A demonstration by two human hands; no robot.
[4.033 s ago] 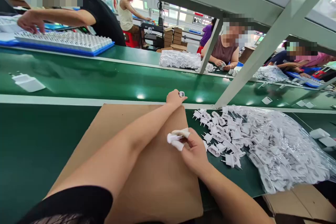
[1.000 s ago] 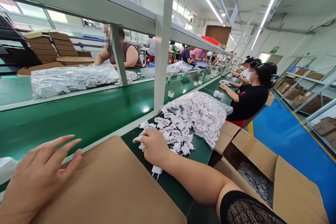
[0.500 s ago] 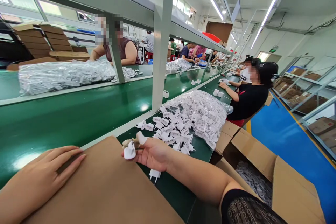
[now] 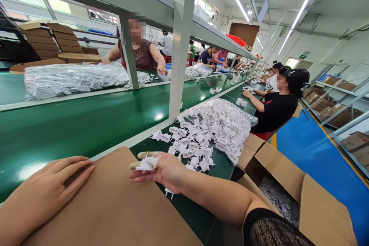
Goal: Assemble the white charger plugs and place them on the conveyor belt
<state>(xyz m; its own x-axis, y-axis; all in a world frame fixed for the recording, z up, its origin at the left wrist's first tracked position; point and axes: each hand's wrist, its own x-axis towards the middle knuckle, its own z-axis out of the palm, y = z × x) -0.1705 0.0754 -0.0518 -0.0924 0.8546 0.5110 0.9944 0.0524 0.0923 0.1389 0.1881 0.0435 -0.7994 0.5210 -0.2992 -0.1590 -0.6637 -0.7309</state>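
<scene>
My right hand (image 4: 165,170) hovers over the right edge of a brown cardboard sheet (image 4: 115,207). Its fingers, two of them in white finger cots, pinch a small white plug part (image 4: 145,164). My left hand (image 4: 49,188) rests at the sheet's far left edge, fingers stretched out flat, holding nothing. Just beyond my right hand lies a loose heap of white plug parts (image 4: 187,144) on the green bench, spilling from a clear plastic bag (image 4: 223,123) full of them. One more plug part (image 4: 168,192) lies under my right wrist.
A green conveyor belt (image 4: 72,130) runs past beyond the sheet, with a grey upright post (image 4: 180,46) at its near edge. An open cardboard box (image 4: 302,203) stands at my right. Other people sit along both sides of the line. Another bag of parts (image 4: 75,78) lies across the belt.
Four seconds ago my left hand reached to the belt and my view faced left. Since then it settled flat on the cardboard; my right hand picked a plug part from the heap and turned it.
</scene>
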